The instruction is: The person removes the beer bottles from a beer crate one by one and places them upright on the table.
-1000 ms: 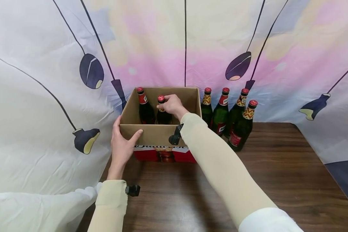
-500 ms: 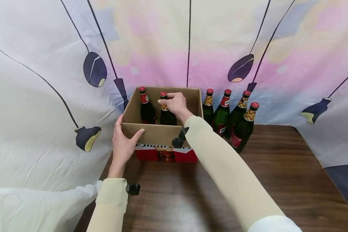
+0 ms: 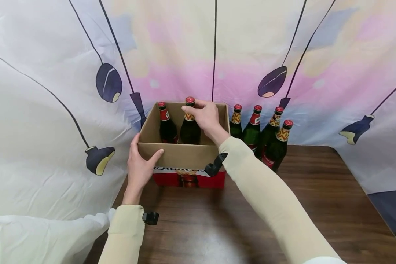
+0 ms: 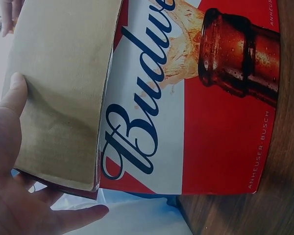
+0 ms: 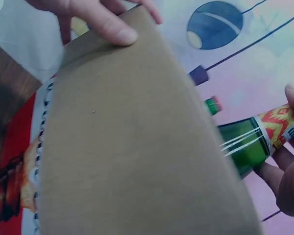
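The right hand [image 3: 207,116] is pinching a bottle [image 3: 190,132] by its neck, likely the handiest part, its base hiding behind the carton's [image 3: 179,156] front wall; the left hand [image 3: 140,167] is gripping the corner (for steadiness, I'm guessing). 4 bottles [image 3: 252,134] are standing just outside.

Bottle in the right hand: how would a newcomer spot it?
On the wooden table, find the open cardboard box. Partly inside it, beside the red-necked bottle, look for the gold-necked bottle, the only one held by the right hand.
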Motion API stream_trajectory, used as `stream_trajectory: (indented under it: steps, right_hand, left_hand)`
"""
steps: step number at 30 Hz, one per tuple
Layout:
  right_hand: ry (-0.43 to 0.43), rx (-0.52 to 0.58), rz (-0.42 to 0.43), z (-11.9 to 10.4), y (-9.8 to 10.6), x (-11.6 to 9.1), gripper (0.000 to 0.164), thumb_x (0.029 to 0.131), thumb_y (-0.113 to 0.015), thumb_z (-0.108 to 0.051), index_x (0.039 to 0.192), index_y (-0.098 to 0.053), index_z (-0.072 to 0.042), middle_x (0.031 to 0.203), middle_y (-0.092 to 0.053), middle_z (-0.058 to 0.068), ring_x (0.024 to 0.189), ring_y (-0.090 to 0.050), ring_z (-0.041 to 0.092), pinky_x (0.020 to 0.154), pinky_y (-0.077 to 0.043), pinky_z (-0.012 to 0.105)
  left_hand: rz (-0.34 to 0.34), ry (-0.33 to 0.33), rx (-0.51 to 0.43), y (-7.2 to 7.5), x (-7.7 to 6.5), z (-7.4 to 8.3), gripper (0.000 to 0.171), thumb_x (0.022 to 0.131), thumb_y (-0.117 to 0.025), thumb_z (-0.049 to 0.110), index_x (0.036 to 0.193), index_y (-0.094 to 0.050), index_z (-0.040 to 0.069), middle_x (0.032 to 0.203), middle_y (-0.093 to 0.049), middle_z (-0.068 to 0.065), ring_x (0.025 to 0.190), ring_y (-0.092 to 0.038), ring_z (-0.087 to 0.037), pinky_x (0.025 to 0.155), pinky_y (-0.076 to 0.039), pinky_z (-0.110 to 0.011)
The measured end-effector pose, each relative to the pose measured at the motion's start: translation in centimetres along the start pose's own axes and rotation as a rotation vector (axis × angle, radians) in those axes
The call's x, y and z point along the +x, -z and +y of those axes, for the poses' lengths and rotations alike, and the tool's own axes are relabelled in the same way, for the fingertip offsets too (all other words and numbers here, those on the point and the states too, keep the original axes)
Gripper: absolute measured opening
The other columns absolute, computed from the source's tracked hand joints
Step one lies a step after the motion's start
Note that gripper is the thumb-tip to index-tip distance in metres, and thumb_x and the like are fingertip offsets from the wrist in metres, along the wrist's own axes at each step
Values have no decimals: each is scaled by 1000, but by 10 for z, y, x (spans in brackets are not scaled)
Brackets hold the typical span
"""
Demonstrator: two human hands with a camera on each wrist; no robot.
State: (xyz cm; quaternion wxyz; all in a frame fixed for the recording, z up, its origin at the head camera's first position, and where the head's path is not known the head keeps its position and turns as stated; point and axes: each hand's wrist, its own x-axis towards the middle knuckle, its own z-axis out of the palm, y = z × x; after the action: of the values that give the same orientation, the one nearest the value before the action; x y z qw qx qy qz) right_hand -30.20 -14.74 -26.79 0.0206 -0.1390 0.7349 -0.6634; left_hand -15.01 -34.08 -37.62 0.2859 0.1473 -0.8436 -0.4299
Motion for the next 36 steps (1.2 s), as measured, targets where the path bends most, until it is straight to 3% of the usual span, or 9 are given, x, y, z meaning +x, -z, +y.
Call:
stream_trajectory:
  steps: [6, 11, 17, 21, 24, 31, 36]
  right_hand:
    - [16, -7, 12, -30, 16, 1, 34, 90, -87, -26, 119, -82, -8, 112, -80, 12, 92, -70, 19, 85, -60, 34]
    - [-5, 25, -16, -66, 38, 7, 38, 91, -86, -23, 125, -79, -9, 111, -78, 11, 91, -68, 18, 85, -59, 31]
    - [-83, 202, 37, -124, 78, 15, 36, 87, -89, -16, 122, -79, -11, 116, -78, 7, 97, -72, 18, 92, -60, 32]
    - [-63, 257, 86, -160, 107, 16, 33, 87, -89, -16, 119, -80, -13, 118, -76, 6, 101, -70, 18, 93, -60, 32]
    - [-2, 279, 125, -178, 129, 12, 30, 88, -88, -16, 117, -81, -13, 114, -73, 5, 99, -67, 18, 88, -60, 30]
    - [106, 367, 215, -192, 177, 0, 23, 86, -88, -11, 107, -80, -5, 105, -67, 6, 87, -67, 22, 71, -63, 29]
    - [27, 314, 221, -179, 193, -2, 36, 81, -93, -12, 115, -82, -9, 115, -69, 5, 97, -68, 19, 74, -65, 28]
  left_hand:
    - [7, -3, -10, 1, 3, -1, 94, 92, -84, 33, 166, -28, 18, 168, -37, -15, 150, -41, -38, 124, -33, -62]
    - [-3, -1, -11, 0, 5, 1, 94, 92, -83, 33, 167, -27, 18, 169, -37, -15, 150, -41, -38, 124, -33, -62]
    - [-21, -4, -16, -3, 7, 2, 94, 93, -83, 33, 167, -27, 18, 168, -37, -15, 150, -41, -38, 124, -33, -63]
    - [-29, -1, -23, -6, 10, 2, 94, 93, -82, 34, 167, -26, 19, 168, -37, -16, 149, -41, -39, 124, -33, -64]
    - [-34, 1, -24, -9, 12, 2, 95, 93, -82, 35, 167, -25, 20, 168, -37, -16, 149, -40, -39, 124, -33, -65]
    - [-31, -17, -26, -11, 19, 0, 96, 93, -82, 33, 168, -24, 20, 169, -35, -15, 149, -40, -39, 123, -33, -65]
    - [-13, -7, -32, -2, 21, -4, 96, 93, -82, 32, 168, -23, 21, 169, -35, -14, 149, -40, -38, 123, -33, -65]
